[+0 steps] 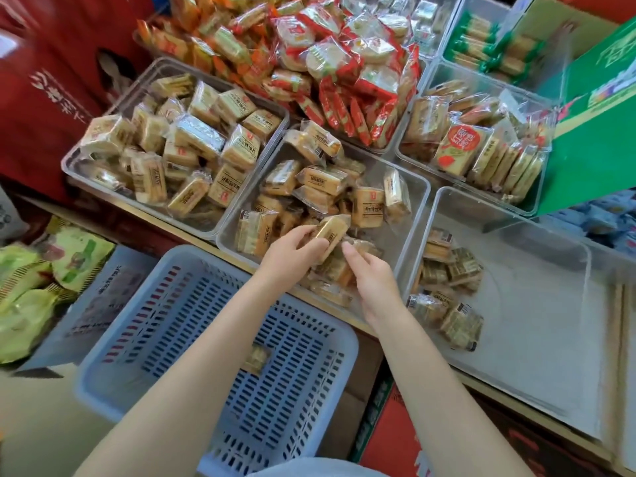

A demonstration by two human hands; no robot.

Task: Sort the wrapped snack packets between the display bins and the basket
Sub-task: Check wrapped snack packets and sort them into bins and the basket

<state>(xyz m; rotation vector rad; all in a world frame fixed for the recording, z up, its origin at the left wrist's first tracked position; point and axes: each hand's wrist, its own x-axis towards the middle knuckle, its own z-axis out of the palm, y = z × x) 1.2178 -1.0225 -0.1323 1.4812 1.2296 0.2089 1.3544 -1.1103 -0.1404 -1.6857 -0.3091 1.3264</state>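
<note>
My left hand grips a tan wrapped snack packet over the near edge of the middle clear bin, which holds several similar packets. My right hand reaches into the same bin, its curled fingers touching packets just right of the held one; whether it holds one is hidden. A pale blue slotted basket stands below the counter edge, under my left forearm, with one packet lying in it.
A clear bin at the left is full of tan packets. The near-right bin holds a few darker packets. Red-wrapped snacks are heaped behind. A green carton stands at right, green bags at lower left.
</note>
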